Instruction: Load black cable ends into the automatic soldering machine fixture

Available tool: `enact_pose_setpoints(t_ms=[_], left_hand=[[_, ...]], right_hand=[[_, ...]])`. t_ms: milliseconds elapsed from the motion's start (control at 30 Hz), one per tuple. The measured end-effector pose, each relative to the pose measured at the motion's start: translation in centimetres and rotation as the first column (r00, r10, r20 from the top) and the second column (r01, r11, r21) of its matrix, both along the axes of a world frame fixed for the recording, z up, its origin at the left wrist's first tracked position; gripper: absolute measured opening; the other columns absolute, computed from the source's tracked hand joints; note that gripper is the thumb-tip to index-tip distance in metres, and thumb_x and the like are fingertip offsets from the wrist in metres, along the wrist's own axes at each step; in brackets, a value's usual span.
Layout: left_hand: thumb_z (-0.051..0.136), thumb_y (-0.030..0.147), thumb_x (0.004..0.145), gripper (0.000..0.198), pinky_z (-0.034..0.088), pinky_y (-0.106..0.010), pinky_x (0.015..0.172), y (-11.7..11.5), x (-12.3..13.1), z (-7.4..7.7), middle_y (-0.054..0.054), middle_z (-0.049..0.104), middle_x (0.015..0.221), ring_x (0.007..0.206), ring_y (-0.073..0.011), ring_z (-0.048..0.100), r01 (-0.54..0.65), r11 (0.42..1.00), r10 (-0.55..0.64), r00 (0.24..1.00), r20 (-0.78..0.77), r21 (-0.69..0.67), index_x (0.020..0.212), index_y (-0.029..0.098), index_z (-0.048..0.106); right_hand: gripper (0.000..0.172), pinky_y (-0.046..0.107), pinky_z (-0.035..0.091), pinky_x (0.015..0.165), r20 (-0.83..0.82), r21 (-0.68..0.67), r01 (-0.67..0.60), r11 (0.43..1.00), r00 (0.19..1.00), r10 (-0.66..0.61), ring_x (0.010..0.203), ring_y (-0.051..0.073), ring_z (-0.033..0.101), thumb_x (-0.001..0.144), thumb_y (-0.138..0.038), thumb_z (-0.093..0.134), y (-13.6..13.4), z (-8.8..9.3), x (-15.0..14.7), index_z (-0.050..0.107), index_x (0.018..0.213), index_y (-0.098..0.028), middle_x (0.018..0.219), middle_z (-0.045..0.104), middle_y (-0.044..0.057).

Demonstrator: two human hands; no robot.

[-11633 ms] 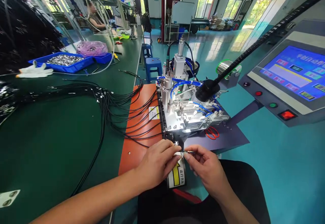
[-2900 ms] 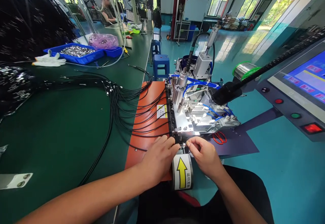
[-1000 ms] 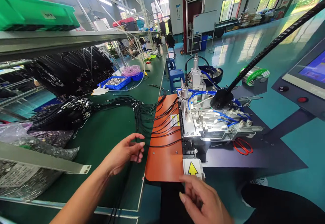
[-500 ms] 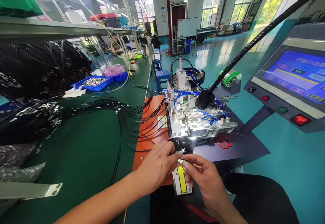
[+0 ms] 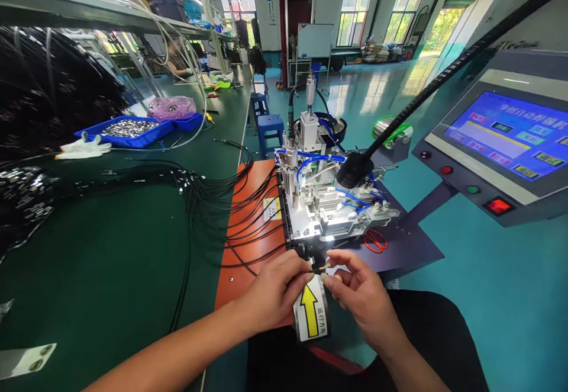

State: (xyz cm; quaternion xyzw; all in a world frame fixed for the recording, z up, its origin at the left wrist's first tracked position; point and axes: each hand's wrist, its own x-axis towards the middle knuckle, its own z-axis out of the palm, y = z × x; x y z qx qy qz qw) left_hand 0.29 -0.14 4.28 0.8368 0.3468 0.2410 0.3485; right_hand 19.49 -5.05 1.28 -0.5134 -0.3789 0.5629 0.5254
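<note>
Now, left hand (image 5: pixel 277 290): fingertips pinched together on the cable tip (image 5: pixel 320 266), from its left side.
Right hand (image 5: pixel 355 292): thumb and forefinger closed on the same tip, from the right.
Cable tip: held between both hands, just before the machine (image 5: pixel 331 211), above the yellow-arrow label (image 5: pixel 310 316).
Nearby: black cables (image 5: pixel 197 193) across the orange mat (image 5: pixel 231 288); red scissors (image 5: pixel 375 241) beside the machine.

On the green desk (image 5: pixel 102 250), a blue tray (image 5: pixel 133 141) holds small metal parts, with white gloves (image 5: pixel 82 147) just beside it on the left and a pink bag (image 5: pixel 172 108) behind. Two blue stools (image 5: pixel 271 127) stand past the desk's edge. To the right, a lit blue screen (image 5: pixel 510 137) sits above a green button (image 5: pixel 473 189) and a glowing red switch (image 5: pixel 497 205). Red scissors (image 5: pixel 373 240) lie on a dark mat.
</note>
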Motion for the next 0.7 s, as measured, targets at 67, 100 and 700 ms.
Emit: enact_pose_setpoints(t_ms=[67, 100, 700], left_hand=[[0.044, 0.027, 0.099, 0.021, 0.041, -0.025, 0.068, -0.1, 0.1, -0.4, -0.003, 0.055, 0.083, 0.079, -0.0143, 0.053, -0.03, 0.999, 0.03, 0.999, 0.026, -0.018, 0.09, 0.017, 0.06], [0.044, 0.028, 0.099, 0.021, 0.041, -0.025, 0.068, -0.1, 0.2, -0.5, -0.003, 0.055, 0.082, 0.078, -0.0142, 0.052, -0.034, 0.999, 0.035, 0.999, 0.038, -0.028, 0.091, 0.017, 0.061], [0.056, 0.019, 0.09, 0.013, 0.039, -0.024, 0.065, -0.4, 0.5, -2.2, -0.002, 0.057, 0.08, 0.074, -0.0132, 0.053, -0.179, 0.983, 0.182, 0.982, 0.048, -0.05, 0.081, 0.016, 0.065]], right_hand=[[0.045, 0.02, 0.042, 0.05, 0.099, 0.019, 0.013, 1.0, 0.995, -0.014, 0.06, 0.008, 0.048, 0.075, -0.041, 0.078, -0.3, -0.1, 0.8, 0.063, 0.112, -0.019, 0.092, 0.059, 0.003], [0.043, 0.021, 0.044, 0.052, 0.141, 0.027, 0.013, 1.0, 0.99, -0.016, 0.061, 0.009, 0.049, 0.076, -0.041, 0.077, -0.5, 0.0, 1.1, 0.064, 0.11, -0.018, 0.09, 0.059, 0.003], [0.032, 0.028, 0.051, 0.063, 0.696, 0.286, -0.086, 0.954, 0.703, -0.145, 0.067, 0.014, 0.057, 0.092, -0.028, 0.058, -2.1, 0.1, 0.1, 0.061, 0.124, -0.024, 0.095, 0.06, 0.004]])
